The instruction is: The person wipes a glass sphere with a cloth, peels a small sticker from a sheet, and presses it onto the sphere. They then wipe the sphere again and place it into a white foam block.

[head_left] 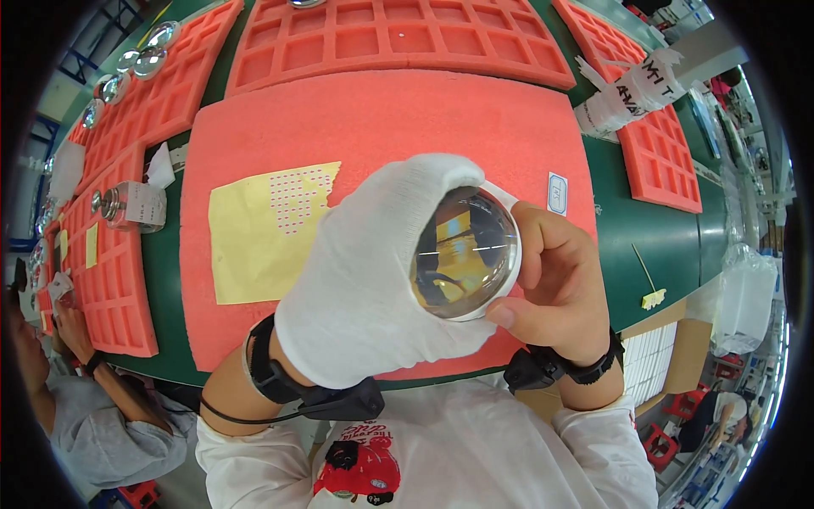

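A large, clear domed glass lens [465, 253] is held up over the pink foam mat [407, 102]. It reflects yellow patches and dark shapes. My left hand [373, 263], in a white glove, wraps round the lens from its left side and from below. On the right, my bare right hand [560, 280] curls its thumb and fingers at the lens's rim, where a white edge shows. Whether that white edge is glove or cloth I cannot tell. A yellow sheet [246, 242] with rows of small red marks lies left of my gloved hand.
Compartmented pink foam trays [356, 38] stand at the back and both sides, several domed lenses [150, 62] at far left. A glass jar [140, 205], a wrapped post [632, 92], a swab stick [651, 297] and an open carton [687, 360] surround the mat. A co-worker [119, 424] sits at left.
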Demonstrator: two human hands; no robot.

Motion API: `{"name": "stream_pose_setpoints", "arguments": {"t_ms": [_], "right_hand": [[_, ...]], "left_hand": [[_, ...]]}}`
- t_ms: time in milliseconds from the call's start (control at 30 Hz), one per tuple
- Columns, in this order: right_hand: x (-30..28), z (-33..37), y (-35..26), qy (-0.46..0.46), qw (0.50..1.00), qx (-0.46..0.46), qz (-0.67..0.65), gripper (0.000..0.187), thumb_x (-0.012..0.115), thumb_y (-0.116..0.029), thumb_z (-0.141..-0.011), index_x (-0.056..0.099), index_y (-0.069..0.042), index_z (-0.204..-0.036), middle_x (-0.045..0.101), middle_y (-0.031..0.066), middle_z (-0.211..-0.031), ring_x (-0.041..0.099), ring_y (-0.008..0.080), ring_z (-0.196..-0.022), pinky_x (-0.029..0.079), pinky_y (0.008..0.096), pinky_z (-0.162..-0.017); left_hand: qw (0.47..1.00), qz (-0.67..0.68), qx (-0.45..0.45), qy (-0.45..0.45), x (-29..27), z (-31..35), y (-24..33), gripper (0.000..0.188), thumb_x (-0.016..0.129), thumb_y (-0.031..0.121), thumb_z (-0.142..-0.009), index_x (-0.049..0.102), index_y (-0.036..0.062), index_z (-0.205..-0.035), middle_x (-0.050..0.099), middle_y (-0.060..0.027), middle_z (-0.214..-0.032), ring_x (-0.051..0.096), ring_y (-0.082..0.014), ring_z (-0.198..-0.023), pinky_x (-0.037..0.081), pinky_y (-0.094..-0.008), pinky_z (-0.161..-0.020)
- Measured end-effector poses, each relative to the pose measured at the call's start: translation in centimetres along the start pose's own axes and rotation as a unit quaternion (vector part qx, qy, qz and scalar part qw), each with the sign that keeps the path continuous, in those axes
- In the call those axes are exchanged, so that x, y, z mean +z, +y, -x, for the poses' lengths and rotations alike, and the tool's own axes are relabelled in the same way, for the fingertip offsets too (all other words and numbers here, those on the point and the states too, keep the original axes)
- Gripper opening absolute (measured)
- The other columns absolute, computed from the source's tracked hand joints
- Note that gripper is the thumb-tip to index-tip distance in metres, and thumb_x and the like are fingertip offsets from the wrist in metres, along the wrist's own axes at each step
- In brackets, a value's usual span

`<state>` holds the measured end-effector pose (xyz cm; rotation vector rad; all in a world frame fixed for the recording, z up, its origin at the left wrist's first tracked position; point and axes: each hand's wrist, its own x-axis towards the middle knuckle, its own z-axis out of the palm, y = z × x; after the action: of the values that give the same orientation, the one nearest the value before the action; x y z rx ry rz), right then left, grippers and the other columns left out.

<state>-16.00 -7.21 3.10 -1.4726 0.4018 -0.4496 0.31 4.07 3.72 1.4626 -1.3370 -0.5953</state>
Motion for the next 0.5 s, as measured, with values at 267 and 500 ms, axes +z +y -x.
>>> {"name": "stream_pose_setpoints", "arguments": {"t_ms": [267,500], "right_hand": [[1.7,-0.2,1.0,0.049,0.998,0.009,-0.044,0.039,0.079,-0.02,-0.066,0.044,-0.008,-0.08,0.052,0.0011,-0.093,0.048,0.0127,-0.088,0.038,0.0261,-0.082],[-0.7,1.0,3.0,-0.002,0.998,-0.019,-0.057,0.049,0.078,-0.029,-0.074,0.047,-0.004,-0.103,0.053,0.0033,-0.107,0.051,0.0132,-0.099,0.039,0.027,-0.091]], "left_hand": [[0.991,-0.087,0.083,0.056,-0.2,0.8,-0.6,0.063,0.079,0.018,-0.06,0.052,0.0064,-0.116,0.057,-0.0146,-0.099,0.057,-0.0363,-0.094,0.048,-0.043,-0.08],[0.992,-0.102,0.044,0.055,0.5,0.6,0.2,0.053,0.077,0.02,-0.061,0.051,0.0046,-0.104,0.056,-0.0167,-0.095,0.058,-0.0372,-0.088,0.049,-0.0452,-0.072]]}}
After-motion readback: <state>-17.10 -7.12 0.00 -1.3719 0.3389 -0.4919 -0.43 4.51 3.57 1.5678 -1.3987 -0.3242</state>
